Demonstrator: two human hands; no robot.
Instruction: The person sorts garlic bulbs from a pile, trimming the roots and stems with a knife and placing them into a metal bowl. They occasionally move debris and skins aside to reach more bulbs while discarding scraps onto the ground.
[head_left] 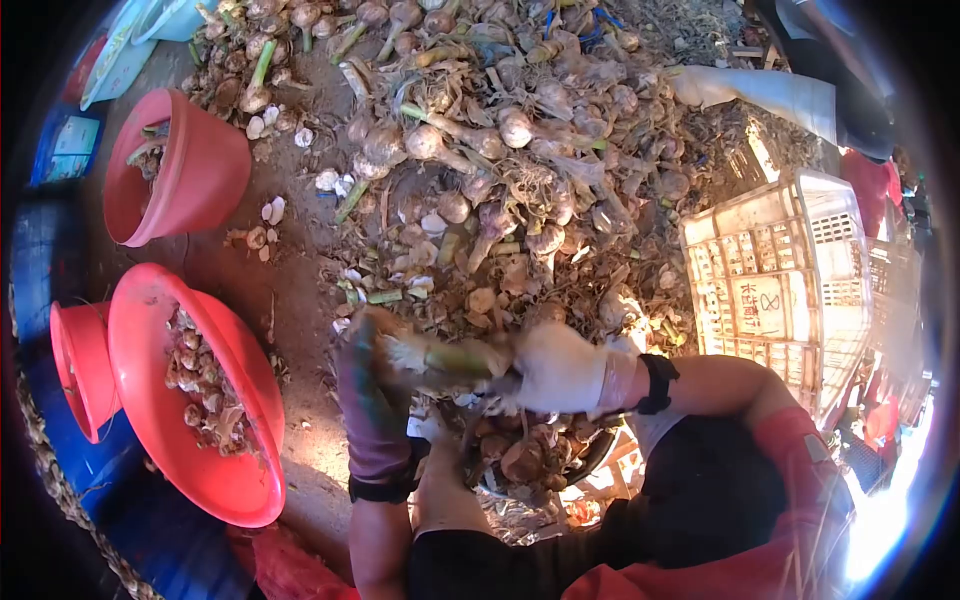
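Note:
My left hand [372, 395], in a dark purple and green glove, is closed around the bulb end of a garlic plant, blurred by motion. The pale green garlic stalk [455, 358] points right, toward my right hand [562, 368]. That hand wears a white glove and makes a fist at the stalk's end; what lies inside it is hidden, though a dark shape shows just below. Under both hands, between my legs, a dark round container [590, 455] holds brown garlic bulbs and skins. Ahead spreads a big heap of garlic [500, 170] with dry stalks.
On the left stand a red basin [265, 470] with small bulbs, a small red bucket [82, 370] and a pinkish-red bucket [215, 165]. A pale plastic crate [775, 290] stands at the right. Another person's pale-covered leg [760, 92] reaches in at upper right.

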